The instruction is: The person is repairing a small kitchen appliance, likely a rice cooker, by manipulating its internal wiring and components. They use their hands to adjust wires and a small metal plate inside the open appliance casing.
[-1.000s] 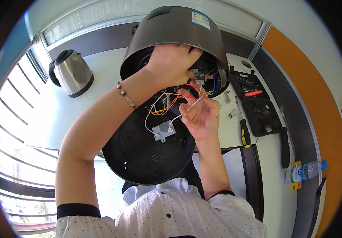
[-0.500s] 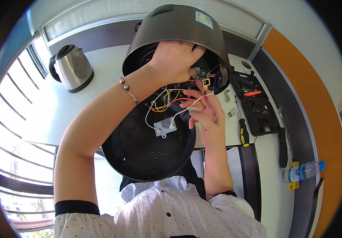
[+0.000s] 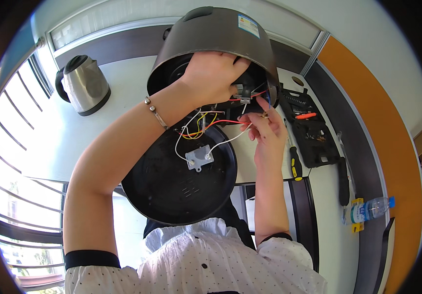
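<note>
A grey-brown cooker housing [image 3: 211, 36] lies tipped on its side, its open end toward me. Inside that opening is my left hand [image 3: 213, 76], fingers curled and their tips hidden, thumb close to a small metal part [image 3: 244, 95]. The white wire [image 3: 230, 140] runs from a grey module in the round black base [image 3: 172, 193] to my right hand [image 3: 269, 128]. My right thumb and curled fingers pinch that wire by its small brass-coloured end, while the index finger points up toward the housing rim. Red and yellow wires [image 3: 203, 128] hang between housing and base.
A steel kettle [image 3: 83, 88] stands on the white table at the left. To the right lie a black tool case [image 3: 314, 134] with an orange-handled tool, and a yellow-black screwdriver [image 3: 295, 164]. A water bottle [image 3: 370, 210] is farther right. The base overhangs the table's front edge.
My right hand has moved right and turned, drawing the white wire with it. The brass-coloured piece, upright before, now sits lower among the fingers. My left hand stays inside the housing.
</note>
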Demonstrator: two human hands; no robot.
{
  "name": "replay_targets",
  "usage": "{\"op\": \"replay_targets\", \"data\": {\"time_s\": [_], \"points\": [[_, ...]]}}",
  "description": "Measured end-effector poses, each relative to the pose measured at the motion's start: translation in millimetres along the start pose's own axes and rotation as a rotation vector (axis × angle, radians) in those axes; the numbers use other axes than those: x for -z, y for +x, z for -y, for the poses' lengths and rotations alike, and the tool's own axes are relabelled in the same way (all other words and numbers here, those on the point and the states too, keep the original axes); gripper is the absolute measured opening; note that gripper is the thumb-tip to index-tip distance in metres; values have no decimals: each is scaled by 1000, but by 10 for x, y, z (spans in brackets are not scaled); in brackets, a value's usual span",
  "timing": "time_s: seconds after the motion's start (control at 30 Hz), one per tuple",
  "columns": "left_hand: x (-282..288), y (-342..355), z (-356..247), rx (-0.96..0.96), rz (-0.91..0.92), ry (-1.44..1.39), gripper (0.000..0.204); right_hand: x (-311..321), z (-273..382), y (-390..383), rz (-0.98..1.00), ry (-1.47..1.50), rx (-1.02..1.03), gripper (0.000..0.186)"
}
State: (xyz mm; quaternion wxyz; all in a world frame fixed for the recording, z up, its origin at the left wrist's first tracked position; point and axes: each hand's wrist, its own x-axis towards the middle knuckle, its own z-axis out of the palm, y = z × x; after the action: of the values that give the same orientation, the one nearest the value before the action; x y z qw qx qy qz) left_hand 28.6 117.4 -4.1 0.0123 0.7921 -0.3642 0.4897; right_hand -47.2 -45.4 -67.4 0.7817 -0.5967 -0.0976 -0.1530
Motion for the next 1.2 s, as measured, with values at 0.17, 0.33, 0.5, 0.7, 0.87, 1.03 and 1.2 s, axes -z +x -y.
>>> {"op": "replay_targets", "data": {"time_s": [0.17,0.33,0.5,0.7,0.87,1.03,1.2], "points": [[-3,7,9,-7,-31,6,64,24,-86,115,68,279,-71,35],[-24,3,24,-7,-31,0,63,-4,-153,146,54,377,-79,24],[-48,73,-10,-12,-15,9,59,27,-202,171,0,359,-37,23],[23,54,-44,120,174,-63,58,-163,-326,157,-11,339,-7,32],[-52,20,11,72,130,117,66,-247,-374,203,16,360,113,31],[-105,-18,3,58,119,139,73,-268,-412,179,-49,265,193,26],[-23,49,-23,-11,66,91,72,-388,-503,185,-179,285,231,21]]}}
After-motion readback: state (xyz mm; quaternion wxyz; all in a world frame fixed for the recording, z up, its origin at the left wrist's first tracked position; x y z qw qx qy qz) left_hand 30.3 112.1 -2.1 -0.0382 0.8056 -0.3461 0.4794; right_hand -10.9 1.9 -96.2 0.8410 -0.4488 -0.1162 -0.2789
